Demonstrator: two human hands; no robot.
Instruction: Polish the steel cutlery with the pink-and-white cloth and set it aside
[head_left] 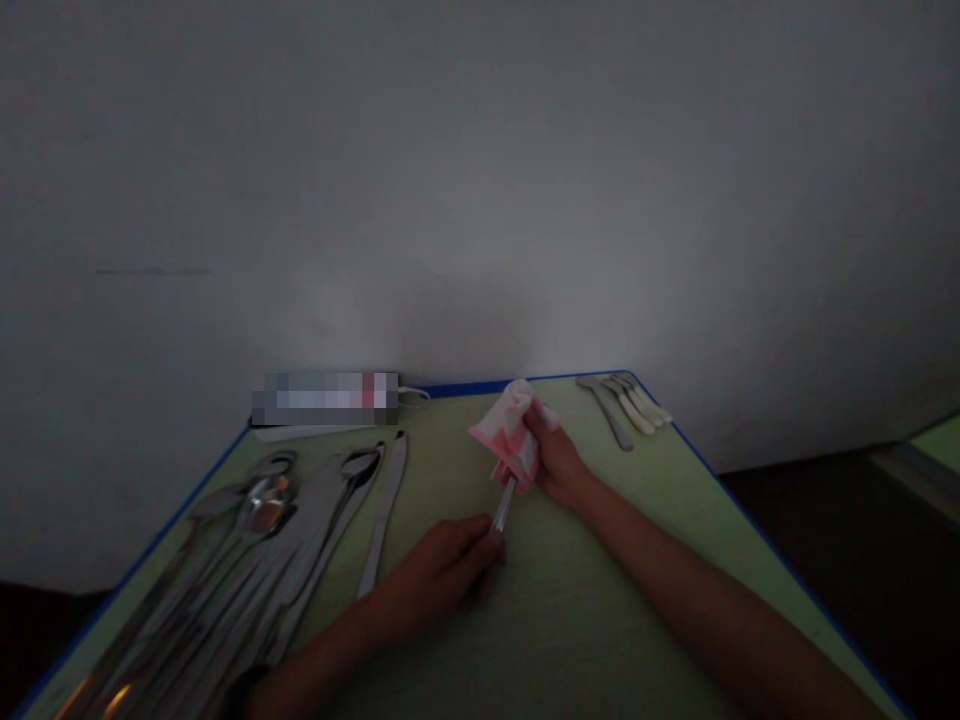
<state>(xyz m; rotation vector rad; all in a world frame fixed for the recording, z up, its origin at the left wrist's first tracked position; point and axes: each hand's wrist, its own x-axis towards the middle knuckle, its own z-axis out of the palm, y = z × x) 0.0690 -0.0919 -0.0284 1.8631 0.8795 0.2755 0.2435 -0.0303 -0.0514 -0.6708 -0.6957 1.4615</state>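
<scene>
My left hand [448, 568] rests on the green table [570, 620] and pinches the handle end of a metal utensil [502, 508]. The utensil's other end is hidden inside a pink and white cloth [508, 430]. My right hand [559, 462] is closed round that cloth, just beyond the left hand, near the table's far edge.
Several metal spoons and knives [277, 520] lie spread across the table's left side. A few spoons [626, 405] lie at the far right corner. A blurred flat object [326, 397] sits against the grey wall. The table has a blue rim [750, 515].
</scene>
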